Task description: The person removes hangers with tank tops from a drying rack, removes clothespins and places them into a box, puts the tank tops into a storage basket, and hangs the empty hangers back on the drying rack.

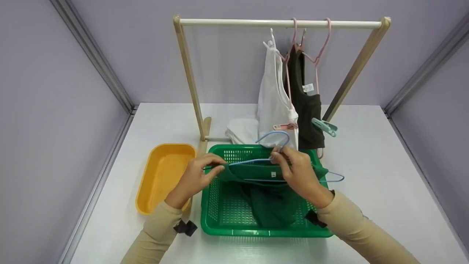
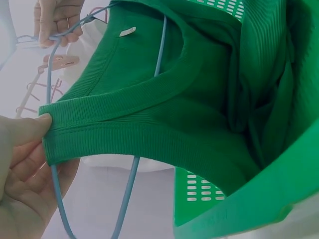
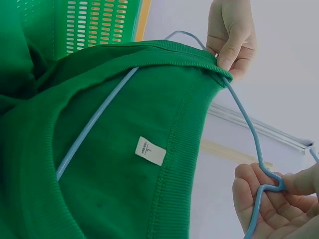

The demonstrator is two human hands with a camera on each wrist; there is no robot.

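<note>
A green tank top [image 2: 149, 99] with ribbed edges hangs on a blue hanger [image 1: 276, 134], its lower part drooping into a green basket [image 1: 256, 232]. My left hand [image 1: 199, 172] pinches one shoulder strap of the top between thumb and fingers, at the hanger's arm. At the base of the hook, my right hand [image 1: 298, 170] grips the hanger with thumb and fingers, as the right wrist view shows. Inside the neckline is a white label [image 3: 150, 151]. The hanger's far end pokes out past the other strap, on the right.
Behind the basket stands a rack with a white rail [image 1: 238, 22]. From it hang a white tank top [image 1: 271, 84] and a dark top [image 1: 306, 110] on pink hangers, with a pink clip [image 1: 285, 126] and a mint clip [image 1: 324, 127]. A yellow tray [image 1: 165, 179] lies left.
</note>
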